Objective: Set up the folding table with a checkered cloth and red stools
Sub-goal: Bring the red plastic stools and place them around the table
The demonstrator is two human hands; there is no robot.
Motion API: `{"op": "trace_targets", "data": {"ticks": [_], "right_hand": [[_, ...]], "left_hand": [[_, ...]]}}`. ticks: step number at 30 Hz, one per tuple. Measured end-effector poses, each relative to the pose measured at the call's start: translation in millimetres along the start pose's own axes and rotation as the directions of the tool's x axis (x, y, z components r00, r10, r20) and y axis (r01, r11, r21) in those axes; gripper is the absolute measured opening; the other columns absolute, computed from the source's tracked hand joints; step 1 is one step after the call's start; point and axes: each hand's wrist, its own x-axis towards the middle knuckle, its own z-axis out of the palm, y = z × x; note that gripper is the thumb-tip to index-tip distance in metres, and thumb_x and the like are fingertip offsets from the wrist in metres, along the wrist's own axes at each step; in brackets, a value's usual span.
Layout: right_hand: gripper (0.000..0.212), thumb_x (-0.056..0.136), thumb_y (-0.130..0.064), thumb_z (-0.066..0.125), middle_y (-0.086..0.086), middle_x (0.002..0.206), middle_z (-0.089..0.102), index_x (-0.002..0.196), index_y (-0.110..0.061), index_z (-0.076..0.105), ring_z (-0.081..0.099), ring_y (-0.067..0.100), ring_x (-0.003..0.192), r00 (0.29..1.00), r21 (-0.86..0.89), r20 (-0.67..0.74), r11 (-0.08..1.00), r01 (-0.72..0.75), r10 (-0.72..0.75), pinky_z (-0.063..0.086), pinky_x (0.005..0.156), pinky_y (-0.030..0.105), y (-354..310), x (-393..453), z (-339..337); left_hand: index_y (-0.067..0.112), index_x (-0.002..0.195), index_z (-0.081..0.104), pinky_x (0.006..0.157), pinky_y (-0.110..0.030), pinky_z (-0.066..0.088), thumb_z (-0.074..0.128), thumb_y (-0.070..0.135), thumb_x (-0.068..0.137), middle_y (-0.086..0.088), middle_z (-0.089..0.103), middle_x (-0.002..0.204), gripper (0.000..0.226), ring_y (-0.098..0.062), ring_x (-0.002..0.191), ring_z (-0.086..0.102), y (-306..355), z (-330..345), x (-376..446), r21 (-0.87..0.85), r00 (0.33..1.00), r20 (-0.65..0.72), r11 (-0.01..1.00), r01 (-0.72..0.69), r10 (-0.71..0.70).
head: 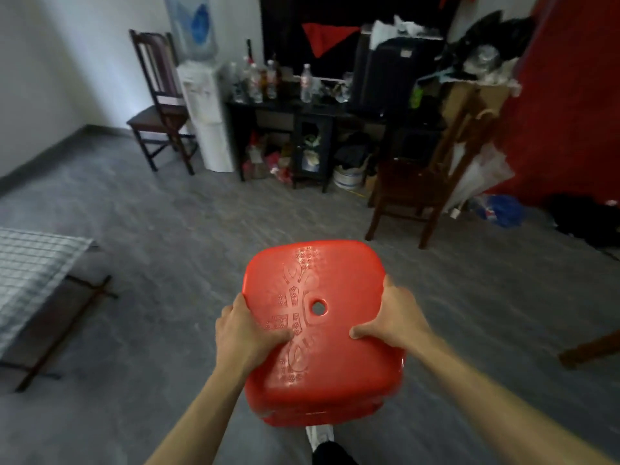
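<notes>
A red plastic stool [322,374] with a patterned seat and a round centre hole is held up in front of me, above the grey floor. Its lower rims suggest more than one stool stacked. My left hand [246,333] grips the seat's left edge, thumb on top. On the right edge, my right hand [392,320] grips it the same way. The folding table [84,290] stands at the left edge, covered by a grey checkered cloth [30,273], with its dark metal legs showing beneath.
A dark wooden chair [422,182] stands ahead on the right and another [161,105] at the back left beside a white water dispenser [208,119]. A black cabinet [315,125] with bottles lines the back wall. Bags lie on the floor at right. Open floor lies between me and the table.
</notes>
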Motion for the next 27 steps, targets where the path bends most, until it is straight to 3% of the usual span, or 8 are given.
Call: {"op": "trace_targets", "data": {"ticks": [8, 14, 23, 27], "right_hand": [[0.127, 0.042, -0.054, 0.092, 0.015, 0.129, 0.053, 0.141, -0.003, 0.03, 0.052, 0.03, 0.12, 0.961, 0.089, 0.124, 0.967, 0.237, -0.247, 0.044, 0.094, 0.034, -96, 113, 20], [0.128, 0.035, -0.062, 0.089, 0.017, 0.126, 0.058, 0.136, -0.002, 0.037, 0.055, 0.034, 0.116, 0.864, 0.031, 0.189, 0.883, 0.469, -0.466, 0.045, 0.094, 0.036, -197, 176, 26], [0.101, 0.035, -0.06, 0.088, 0.007, 0.115, 0.065, 0.117, -0.015, 0.05, 0.061, 0.027, 0.104, 0.731, -0.024, 0.29, 0.759, 0.651, -0.618, 0.045, 0.081, 0.031, -361, 233, 87], [0.094, 0.038, -0.059, 0.089, 0.005, 0.117, 0.064, 0.112, -0.016, 0.051, 0.06, 0.025, 0.107, 0.699, -0.051, 0.336, 0.729, 0.682, -0.631, 0.046, 0.084, 0.031, -436, 246, 118]], "left_hand": [[0.016, 0.125, 0.046, 0.086, -0.036, 0.045, 0.073, 0.07, 0.033, -0.005, 0.058, 0.113, 0.11, -0.027, 0.106, 0.053, -4, -59, 83, 0.059, 0.971, -0.177, 0.983, 0.174, -0.161], [0.02, 0.124, 0.047, 0.09, -0.038, 0.046, 0.072, 0.074, 0.033, -0.001, 0.058, 0.111, 0.109, -0.023, 0.106, 0.051, -37, -109, 123, -0.015, 0.889, -0.336, 0.945, 0.326, -0.312], [0.017, 0.133, 0.043, 0.096, -0.037, 0.045, 0.08, 0.067, 0.04, -0.005, 0.054, 0.117, 0.111, -0.025, 0.111, 0.05, -129, -171, 192, -0.173, 0.771, -0.393, 0.864, 0.473, -0.501], [0.018, 0.135, 0.04, 0.096, -0.039, 0.046, 0.078, 0.068, 0.042, -0.006, 0.053, 0.119, 0.112, -0.026, 0.113, 0.049, -177, -202, 222, -0.232, 0.731, -0.375, 0.821, 0.522, -0.571]]}}
